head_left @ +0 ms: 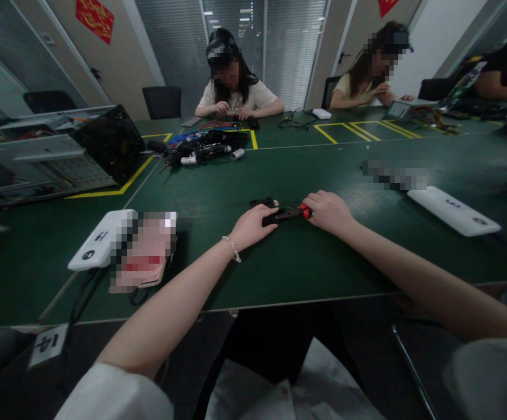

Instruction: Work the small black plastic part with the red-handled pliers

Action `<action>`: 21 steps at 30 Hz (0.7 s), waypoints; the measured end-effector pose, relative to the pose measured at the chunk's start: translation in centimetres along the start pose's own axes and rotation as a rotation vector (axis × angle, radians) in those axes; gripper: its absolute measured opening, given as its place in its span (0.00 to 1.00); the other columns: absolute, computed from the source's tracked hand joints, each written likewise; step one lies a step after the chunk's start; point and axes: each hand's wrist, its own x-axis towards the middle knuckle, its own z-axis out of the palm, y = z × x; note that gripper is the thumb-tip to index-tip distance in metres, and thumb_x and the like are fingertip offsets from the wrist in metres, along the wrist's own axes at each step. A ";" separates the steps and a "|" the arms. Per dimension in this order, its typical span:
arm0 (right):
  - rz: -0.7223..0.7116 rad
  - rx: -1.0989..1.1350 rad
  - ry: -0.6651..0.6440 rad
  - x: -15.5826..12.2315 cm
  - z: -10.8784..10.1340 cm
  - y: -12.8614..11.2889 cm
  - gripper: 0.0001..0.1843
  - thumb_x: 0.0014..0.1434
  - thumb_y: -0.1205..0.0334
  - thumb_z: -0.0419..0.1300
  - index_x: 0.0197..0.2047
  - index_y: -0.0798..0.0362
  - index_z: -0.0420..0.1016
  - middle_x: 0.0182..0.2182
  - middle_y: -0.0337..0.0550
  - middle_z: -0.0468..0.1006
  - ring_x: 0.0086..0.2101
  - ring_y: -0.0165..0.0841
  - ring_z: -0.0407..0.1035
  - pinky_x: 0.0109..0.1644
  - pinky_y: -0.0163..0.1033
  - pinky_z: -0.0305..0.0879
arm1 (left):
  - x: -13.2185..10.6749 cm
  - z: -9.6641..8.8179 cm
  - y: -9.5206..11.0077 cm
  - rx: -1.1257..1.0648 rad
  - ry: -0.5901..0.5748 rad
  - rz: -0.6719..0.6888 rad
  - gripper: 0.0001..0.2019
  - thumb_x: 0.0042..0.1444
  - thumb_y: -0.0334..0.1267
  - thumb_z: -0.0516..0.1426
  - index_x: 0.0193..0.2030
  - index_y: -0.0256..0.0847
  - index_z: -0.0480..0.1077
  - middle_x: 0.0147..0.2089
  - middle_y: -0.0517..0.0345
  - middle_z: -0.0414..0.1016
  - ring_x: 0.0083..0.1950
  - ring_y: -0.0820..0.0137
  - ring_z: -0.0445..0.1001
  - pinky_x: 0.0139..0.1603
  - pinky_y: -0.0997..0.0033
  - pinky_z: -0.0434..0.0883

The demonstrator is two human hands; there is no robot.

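My left hand (249,226) rests on the green table (279,262), fingers curled around the black end of a slim tool (285,215). My right hand (328,211) is closed on the tool's other end, where a red part shows beside the thumb. The tool lies almost flat between both hands, just above the table top. A small black object (262,202) sits right behind my left hand, touching the table.
A white numbered box (94,242) and a blurred item lie at the left; another white box (453,210) lies at the right. An opened computer case (38,154) stands far left. Tools and cables (200,149) sit in front of people seated across the table.
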 end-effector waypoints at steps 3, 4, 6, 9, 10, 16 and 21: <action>-0.007 -0.002 0.008 0.0 0.0 0.0 0.10 0.53 0.68 0.52 0.36 0.59 0.73 0.33 0.50 0.75 0.33 0.36 0.62 0.35 0.39 0.55 | 0.0 0.0 0.1 0.003 -0.008 -0.002 0.22 0.56 0.37 0.57 0.59 0.40 0.66 0.56 0.51 0.69 0.53 0.63 0.70 0.55 0.61 0.68; -0.009 -0.003 0.008 0.0 -0.1 0.0 0.10 0.53 0.68 0.52 0.36 0.59 0.73 0.33 0.50 0.75 0.33 0.36 0.62 0.35 0.39 0.55 | 0.0 -0.1 0.1 0.002 -0.011 -0.003 0.22 0.56 0.37 0.57 0.59 0.40 0.65 0.56 0.51 0.69 0.53 0.63 0.70 0.55 0.61 0.68; -0.009 -0.006 0.006 0.0 -0.1 0.0 0.10 0.53 0.68 0.52 0.36 0.59 0.73 0.34 0.50 0.75 0.33 0.36 0.63 0.36 0.39 0.55 | 0.0 -0.1 0.2 0.000 -0.016 0.002 0.22 0.56 0.37 0.57 0.59 0.41 0.65 0.57 0.52 0.69 0.53 0.63 0.70 0.55 0.61 0.68; -0.005 -0.010 0.003 0.1 -0.1 -0.1 0.10 0.54 0.68 0.52 0.35 0.59 0.73 0.33 0.50 0.75 0.33 0.36 0.63 0.36 0.39 0.55 | 0.0 -0.2 0.3 -0.001 -0.019 0.008 0.22 0.57 0.36 0.57 0.59 0.40 0.65 0.56 0.52 0.69 0.53 0.64 0.70 0.54 0.62 0.69; -0.003 -0.013 0.002 0.1 -0.1 -0.1 0.10 0.54 0.68 0.52 0.35 0.59 0.73 0.33 0.50 0.75 0.33 0.36 0.63 0.36 0.39 0.56 | 0.0 -0.2 0.3 0.000 -0.021 0.009 0.22 0.57 0.36 0.57 0.59 0.40 0.65 0.56 0.52 0.69 0.53 0.64 0.70 0.54 0.62 0.69; -0.002 -0.023 -0.010 0.1 -0.1 0.1 0.09 0.52 0.67 0.53 0.36 0.58 0.73 0.34 0.49 0.75 0.33 0.37 0.63 0.35 0.39 0.55 | -0.1 -0.1 0.2 0.007 -0.019 0.011 0.22 0.57 0.37 0.57 0.59 0.40 0.65 0.57 0.52 0.68 0.54 0.64 0.70 0.55 0.62 0.68; -0.022 -0.024 0.006 0.0 -0.2 0.1 0.09 0.52 0.68 0.53 0.35 0.58 0.73 0.33 0.49 0.74 0.32 0.36 0.63 0.35 0.38 0.55 | 0.0 -0.2 0.3 0.009 -0.014 0.009 0.22 0.56 0.36 0.57 0.59 0.40 0.65 0.57 0.52 0.69 0.54 0.63 0.70 0.55 0.62 0.68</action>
